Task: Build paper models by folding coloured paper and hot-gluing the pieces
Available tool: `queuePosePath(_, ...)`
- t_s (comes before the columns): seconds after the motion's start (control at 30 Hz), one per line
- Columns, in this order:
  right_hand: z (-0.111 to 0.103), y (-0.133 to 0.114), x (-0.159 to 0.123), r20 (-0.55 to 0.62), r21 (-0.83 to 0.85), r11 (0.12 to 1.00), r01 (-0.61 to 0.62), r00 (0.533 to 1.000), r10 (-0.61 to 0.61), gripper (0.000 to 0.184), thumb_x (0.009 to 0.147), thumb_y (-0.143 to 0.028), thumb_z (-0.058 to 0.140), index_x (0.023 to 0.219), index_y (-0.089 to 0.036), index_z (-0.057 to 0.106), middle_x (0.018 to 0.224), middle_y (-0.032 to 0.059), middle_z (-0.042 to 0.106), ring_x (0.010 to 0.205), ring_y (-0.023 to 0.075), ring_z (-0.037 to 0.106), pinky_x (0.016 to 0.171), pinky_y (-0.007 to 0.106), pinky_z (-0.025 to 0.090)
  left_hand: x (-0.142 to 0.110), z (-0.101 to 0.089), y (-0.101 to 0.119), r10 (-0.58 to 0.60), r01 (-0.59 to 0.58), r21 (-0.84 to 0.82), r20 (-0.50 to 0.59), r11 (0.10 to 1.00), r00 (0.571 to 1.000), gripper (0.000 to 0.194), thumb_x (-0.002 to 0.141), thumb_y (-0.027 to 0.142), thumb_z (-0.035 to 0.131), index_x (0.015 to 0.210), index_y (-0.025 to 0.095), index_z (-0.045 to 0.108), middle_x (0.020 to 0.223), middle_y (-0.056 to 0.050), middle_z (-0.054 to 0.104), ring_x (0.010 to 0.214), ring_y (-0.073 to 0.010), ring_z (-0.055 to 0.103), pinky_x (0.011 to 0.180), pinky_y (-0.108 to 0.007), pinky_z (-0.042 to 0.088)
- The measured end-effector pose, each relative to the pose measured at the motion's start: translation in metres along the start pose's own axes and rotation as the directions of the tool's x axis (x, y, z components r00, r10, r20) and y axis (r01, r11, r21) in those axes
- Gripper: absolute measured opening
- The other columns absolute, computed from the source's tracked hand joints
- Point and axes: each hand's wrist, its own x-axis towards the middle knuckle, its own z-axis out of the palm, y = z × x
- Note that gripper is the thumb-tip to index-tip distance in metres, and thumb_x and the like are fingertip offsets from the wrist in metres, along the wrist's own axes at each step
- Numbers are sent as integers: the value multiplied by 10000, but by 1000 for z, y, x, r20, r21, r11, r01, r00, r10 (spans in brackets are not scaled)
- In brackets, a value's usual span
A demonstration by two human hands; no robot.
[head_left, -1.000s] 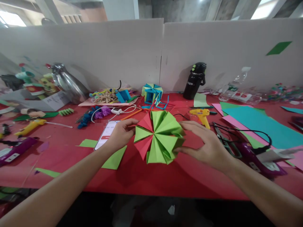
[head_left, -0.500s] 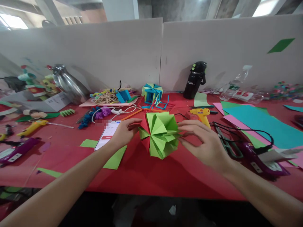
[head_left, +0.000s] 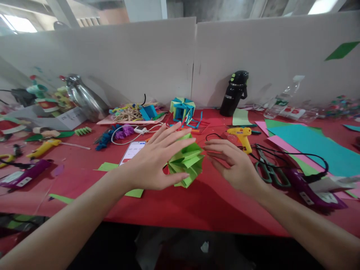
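Paper ball [head_left: 191, 165], mostly green, was above the red surface [head_left: 180, 212], between both hands. The phone [head_left: 131, 150] lay beyond the left wrist. The left hand [head_left: 147, 163] had moved across the ball, now hiding more folds; fingers spread wide, grip unconfirmed. The right hand [head_left: 240, 170], partly open, fingers curved, was at its right edge; contact could not be determined.

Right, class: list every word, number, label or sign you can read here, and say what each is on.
"WN", on the black bottle; the start is unclear.
"00 00", on the phone; the digits after it are unclear, near the left hand.
Too small or blurred: the print on the yellow glue gun, the white box and the clear bottle.
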Motion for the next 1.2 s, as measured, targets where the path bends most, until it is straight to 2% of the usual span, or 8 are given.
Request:
queuePosePath(0.13,-55,34,-3,-38,-298,930,-213,977,211,137,892,-321,624,972,-236,694,974,59,734,867,231,701,804,409,583,1,2,-4,23,-25,39,53,999,998,543,860,488,719,1342,275,584,1453,-66,560,1420,-310,418,1228,-515,200)
queuePosePath(0.27,-103,80,-9,-28,-621,626,-472,811,584,298,813,-528,664,721,-246,637,721,72,706,651,265,662,609,409,519,-3,4,-8,13,-14,49,15,999,1000,528,827,546,739,1263,263,643,1391,-80,611,1373,-313,475,1164,-482,315)
queuePosePath(0.4,-91,109,1,-161,-705,519,-483,823,545,459,759,-685,638,768,-228,598,927,179,709,875,362,673,693,450,511,-4,6,-8,8,-6,54,-36,999,999,500,792,558,765,1167,238,683,1376,-97,618,1349,-315,501,1143,-482,341)
queuePosePath(0.53,-68,119,16,-223,-531,586,-612,768,600,268,762,-444,692,783,-194,598,903,189,709,869,364,675,747,471,503,-5,8,-9,-13,16,34,-76,999,997,423,786,526,783,1061,216,699,1345,-107,633,1324,-311,529,1116,-476,386)
queuePosePath(0.63,-68,101,17,-183,-352,717,-602,796,578,150,838,-314,612,917,-187,618,875,128,731,823,272,686,753,392,522,-8,9,-12,-50,52,14,-102,999,994,395,781,507,793,1025,212,700,1347,-116,628,1327,-323,527,1106,-490,403)
queuePosePath(0.73,-70,59,12,7,-41,834,-551,834,552,177,857,-360,659,891,-186,653,693,64,693,663,199,644,652,315,520,-10,10,-15,-74,73,-13,-126,997,989,401,773,517,795,1005,205,697,1347,-123,624,1320,-325,534,1107,-494,411)
queuePosePath(0.97,-54,-15,3,400,356,776,-521,835,378,304,948,-461,570,1096,-216,674,944,72,712,642,151,585,626,318,532,-12,9,-15,-130,123,-52,-150,991,980,403,752,500,817,983,193,698,1327,-134,630,1314,-336,537,1104,-504,421)
queuePosePath(1.2,-46,-21,1,305,428,743,-514,856,417,342,987,-518,451,1123,-251,617,992,88,742,625,203,700,535,331,556,-13,9,-18,-148,139,-68,-153,988,977,388,751,481,824,979,193,696,1321,-133,635,1311,-335,539,1104,-495,426)
